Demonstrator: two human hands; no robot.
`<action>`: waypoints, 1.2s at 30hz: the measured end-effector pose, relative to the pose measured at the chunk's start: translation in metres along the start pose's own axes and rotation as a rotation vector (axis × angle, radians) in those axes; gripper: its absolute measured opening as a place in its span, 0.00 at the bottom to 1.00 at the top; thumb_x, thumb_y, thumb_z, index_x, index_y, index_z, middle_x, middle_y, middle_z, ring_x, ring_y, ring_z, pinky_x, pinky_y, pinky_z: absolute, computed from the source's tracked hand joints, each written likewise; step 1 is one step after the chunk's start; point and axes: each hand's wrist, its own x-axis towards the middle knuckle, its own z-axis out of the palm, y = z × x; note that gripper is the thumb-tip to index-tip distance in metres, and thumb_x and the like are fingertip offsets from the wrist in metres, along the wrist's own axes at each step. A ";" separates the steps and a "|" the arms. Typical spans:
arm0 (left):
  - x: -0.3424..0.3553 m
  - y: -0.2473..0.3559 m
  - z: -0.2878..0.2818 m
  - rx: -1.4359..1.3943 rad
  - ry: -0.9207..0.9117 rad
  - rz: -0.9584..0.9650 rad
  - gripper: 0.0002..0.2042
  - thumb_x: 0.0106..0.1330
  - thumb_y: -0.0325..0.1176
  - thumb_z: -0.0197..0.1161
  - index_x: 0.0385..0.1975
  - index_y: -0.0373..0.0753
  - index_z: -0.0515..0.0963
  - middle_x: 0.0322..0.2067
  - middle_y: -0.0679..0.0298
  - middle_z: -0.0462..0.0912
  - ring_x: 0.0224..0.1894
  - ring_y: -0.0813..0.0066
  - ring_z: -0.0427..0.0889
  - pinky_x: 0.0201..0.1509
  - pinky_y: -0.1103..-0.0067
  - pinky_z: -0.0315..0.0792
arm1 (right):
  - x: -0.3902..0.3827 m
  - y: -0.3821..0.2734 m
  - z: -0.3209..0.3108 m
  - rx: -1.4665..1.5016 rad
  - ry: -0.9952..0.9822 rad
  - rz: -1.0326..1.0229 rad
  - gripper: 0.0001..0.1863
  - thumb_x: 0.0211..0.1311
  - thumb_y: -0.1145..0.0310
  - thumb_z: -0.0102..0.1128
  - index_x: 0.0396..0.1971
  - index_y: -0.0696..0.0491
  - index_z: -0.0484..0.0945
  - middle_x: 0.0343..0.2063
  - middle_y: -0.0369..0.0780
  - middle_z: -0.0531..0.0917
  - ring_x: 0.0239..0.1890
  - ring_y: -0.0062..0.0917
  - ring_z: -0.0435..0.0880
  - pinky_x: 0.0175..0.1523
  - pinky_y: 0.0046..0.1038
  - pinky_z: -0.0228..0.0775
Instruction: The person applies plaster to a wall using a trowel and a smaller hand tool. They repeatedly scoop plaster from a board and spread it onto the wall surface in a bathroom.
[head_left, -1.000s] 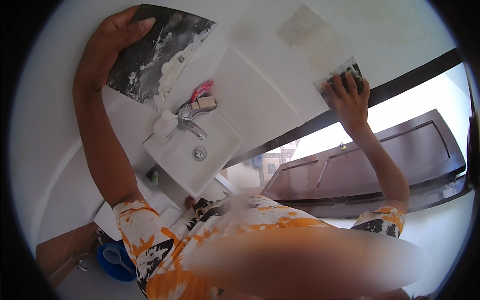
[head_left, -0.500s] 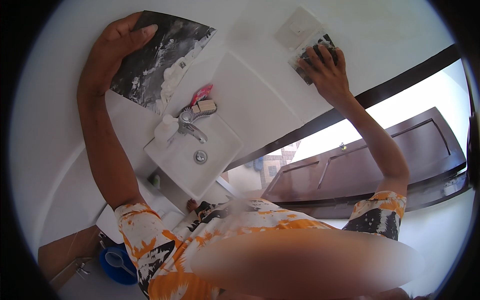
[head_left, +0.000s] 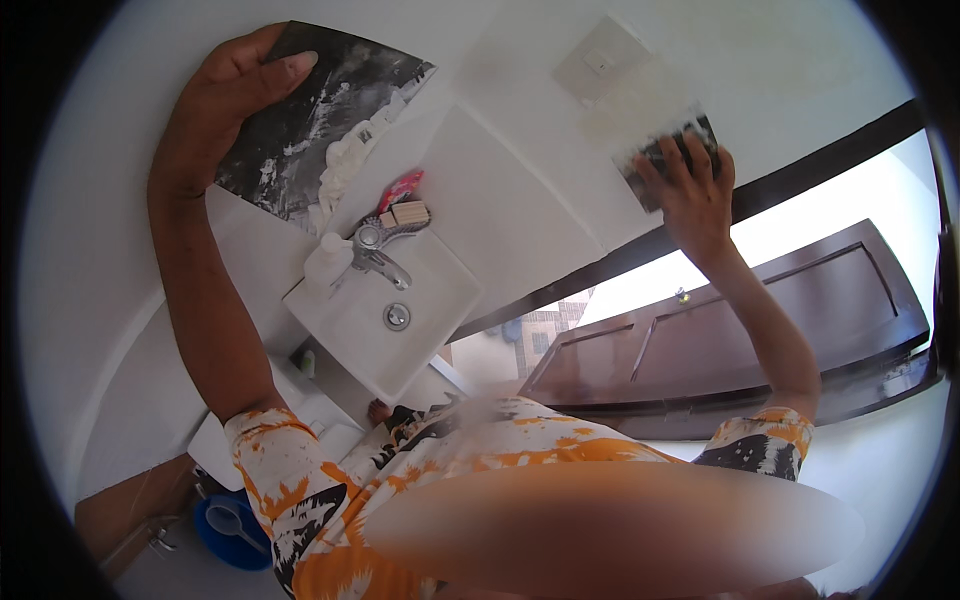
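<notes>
My left hand (head_left: 228,100) grips the left side of a dark, square board (head_left: 315,110) streaked with white, a lumpy band of white paste (head_left: 345,158) along its right edge. My right hand (head_left: 693,195) is closed on a small dark blade (head_left: 668,150) smeared with white, held flat against the white wall below and right of a switch plate (head_left: 598,62). A pale damp-looking patch of paste (head_left: 625,110) shows on the wall just above the blade.
Below the board are a white basin (head_left: 430,290), chrome tap (head_left: 383,268), pump bottle (head_left: 325,262), brushes (head_left: 405,213) and pink packet (head_left: 402,187). An open brown door (head_left: 740,330) and dark frame lie right. A blue tub (head_left: 231,528) with dipper sits bottom left.
My right hand and blade went up-left to the switch plate half a second ago, then moved back down-right, leaving a pale streak. My left hand and board shifted slightly.
</notes>
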 end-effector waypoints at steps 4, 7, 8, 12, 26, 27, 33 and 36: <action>0.000 0.003 -0.002 0.039 -0.009 0.015 0.17 0.71 0.39 0.63 0.52 0.35 0.80 0.39 0.66 0.87 0.37 0.85 0.84 0.45 0.84 0.78 | 0.027 -0.004 0.020 0.010 0.045 0.019 0.25 0.55 0.68 0.65 0.55 0.35 0.81 0.58 0.38 0.77 0.62 0.36 0.72 0.67 0.52 0.53; -0.003 0.005 -0.006 0.007 -0.061 -0.003 0.18 0.71 0.40 0.63 0.53 0.34 0.80 0.40 0.66 0.87 0.39 0.85 0.84 0.47 0.84 0.77 | 0.039 -0.026 0.027 -0.023 -0.048 0.107 0.25 0.55 0.69 0.65 0.56 0.36 0.80 0.57 0.39 0.77 0.61 0.37 0.72 0.63 0.51 0.56; -0.003 0.005 -0.007 0.002 -0.060 0.014 0.18 0.71 0.39 0.63 0.53 0.34 0.79 0.41 0.66 0.87 0.39 0.85 0.83 0.47 0.84 0.77 | 0.044 -0.032 0.029 -0.048 -0.063 0.129 0.25 0.55 0.69 0.65 0.56 0.36 0.79 0.57 0.40 0.77 0.61 0.37 0.72 0.62 0.50 0.57; -0.002 0.004 -0.009 0.025 -0.047 0.064 0.19 0.71 0.39 0.62 0.55 0.33 0.78 0.42 0.65 0.86 0.40 0.85 0.83 0.48 0.84 0.77 | 0.053 -0.044 0.025 -0.084 -0.124 0.190 0.25 0.56 0.69 0.65 0.55 0.36 0.79 0.56 0.41 0.77 0.61 0.38 0.72 0.59 0.48 0.58; -0.002 0.001 -0.007 0.039 -0.113 -0.013 0.20 0.70 0.38 0.61 0.56 0.32 0.77 0.42 0.64 0.86 0.41 0.83 0.83 0.51 0.82 0.75 | 0.040 0.059 0.010 -0.066 0.172 -0.093 0.27 0.55 0.76 0.63 0.54 0.34 0.82 0.58 0.31 0.79 0.65 0.29 0.71 0.72 0.44 0.51; -0.002 0.001 -0.007 0.018 -0.110 -0.004 0.20 0.70 0.38 0.62 0.56 0.32 0.78 0.42 0.64 0.86 0.40 0.84 0.83 0.50 0.83 0.75 | 0.045 0.064 0.012 -0.088 0.183 -0.101 0.27 0.55 0.76 0.63 0.54 0.34 0.82 0.58 0.30 0.79 0.65 0.28 0.71 0.73 0.44 0.50; -0.005 0.000 -0.008 0.023 -0.099 0.026 0.20 0.71 0.38 0.62 0.58 0.32 0.77 0.43 0.64 0.87 0.42 0.84 0.83 0.52 0.83 0.75 | 0.066 0.076 0.016 -0.110 0.175 -0.142 0.26 0.57 0.75 0.62 0.55 0.34 0.82 0.59 0.29 0.80 0.66 0.28 0.72 0.76 0.46 0.45; -0.007 0.002 -0.009 0.011 -0.078 0.005 0.21 0.71 0.38 0.62 0.59 0.32 0.76 0.43 0.64 0.87 0.42 0.83 0.83 0.52 0.83 0.75 | 0.065 0.080 0.013 -0.112 0.122 -0.122 0.27 0.57 0.76 0.62 0.56 0.36 0.82 0.59 0.30 0.79 0.66 0.30 0.71 0.77 0.48 0.43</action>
